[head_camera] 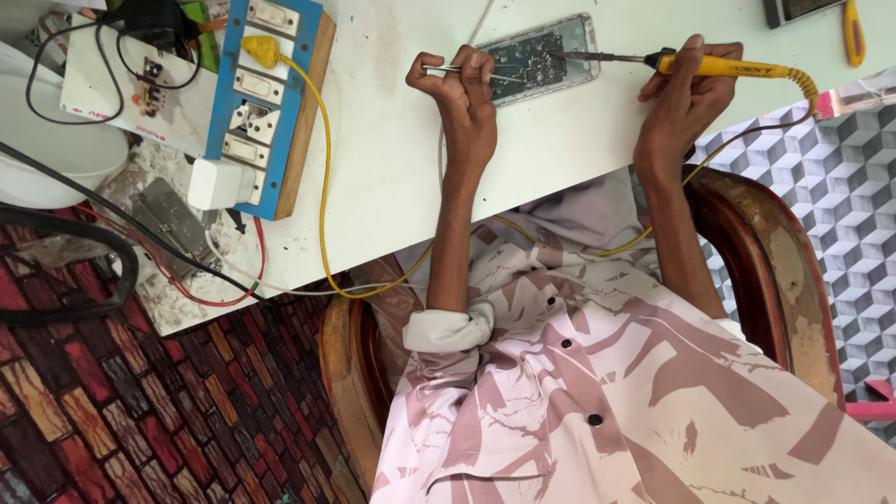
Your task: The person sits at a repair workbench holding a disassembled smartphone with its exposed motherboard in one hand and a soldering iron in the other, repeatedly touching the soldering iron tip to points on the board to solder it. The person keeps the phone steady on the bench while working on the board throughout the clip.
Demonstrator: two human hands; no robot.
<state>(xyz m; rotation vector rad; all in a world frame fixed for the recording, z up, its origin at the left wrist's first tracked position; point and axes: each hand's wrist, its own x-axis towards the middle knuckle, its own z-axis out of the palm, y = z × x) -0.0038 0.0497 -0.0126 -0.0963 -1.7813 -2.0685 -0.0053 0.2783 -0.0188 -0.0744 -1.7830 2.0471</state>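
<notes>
An opened phone (543,56) with its circuit board exposed lies on the white table (392,140). My left hand (462,89) is shut on thin metal tweezers (446,68), whose tips reach onto the board's left side. My right hand (686,89) grips a yellow-handled soldering iron (719,65). Its metal tip (571,56) touches the right part of the board. Both forearms stretch from my patterned shirt (597,392) over the table's near edge.
A blue switchboard on a wooden plank (266,103) lies at the left with a yellow plug (259,49), a yellow cable and a white adapter (219,182). Further left sit a white bowl (56,154) and black cables. A yellow-handled tool (852,33) lies top right. Wooden chair arms (793,271) flank me.
</notes>
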